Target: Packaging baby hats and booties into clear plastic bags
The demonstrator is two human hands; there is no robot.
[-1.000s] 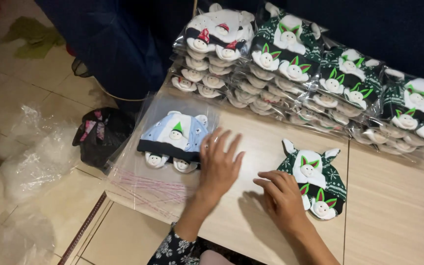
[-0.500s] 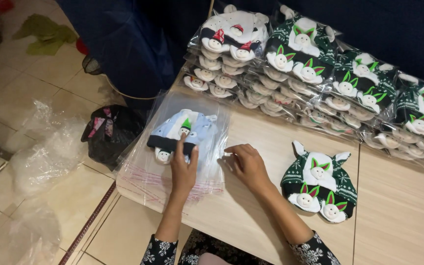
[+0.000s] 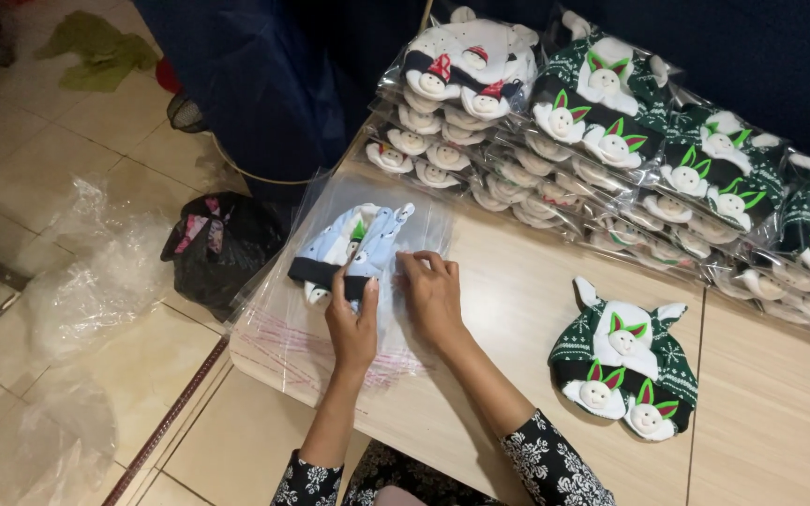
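Left hand (image 3: pixel 352 328): laid palm down, fingers extended, pressed on dark cuff of light blue knitted hat (image 3: pixel 349 255); nothing clasped. Right hand (image 3: pixel 431 298): fingers curled, tips pinched on film of clear plastic bag (image 3: pixel 330 309) just right of hat; firmness of pinch could not be told.

Light blue knitted hat: pale blue and white, dark cuff, small round animal faces at near edge; lay inside clear plastic bag at near left part of wooden table (image 3: pixel 517 309).

Clear plastic bag: flat, transparent, faint red lines near its near edge; lay on left table edge, left part overhanging.

Stacks of bagged hats (image 3: pixel 611 150): glossy transparent packs, overlapped in rows along far side of table, left to right; leftmost packs white and dark with red trims, remainder dark green with white faces and green ears.

Green patterned hats (image 3: pixel 625 361): unbagged, dark green with white pattern, white faces, green ears; lay on table to right, well apart from both hands.

Wooden table: pale, boarded, seams visible.

Tiled floor (image 3: pixel 39 159): beige tiles, at left. Black bag (image 3: pixel 222 245): on floor just left of table. Loose clear plastic (image 3: pixel 96 281): crumpled, on floor farther left. Dark blue cloth (image 3: pixel 255 84): hung at far side, behind table.
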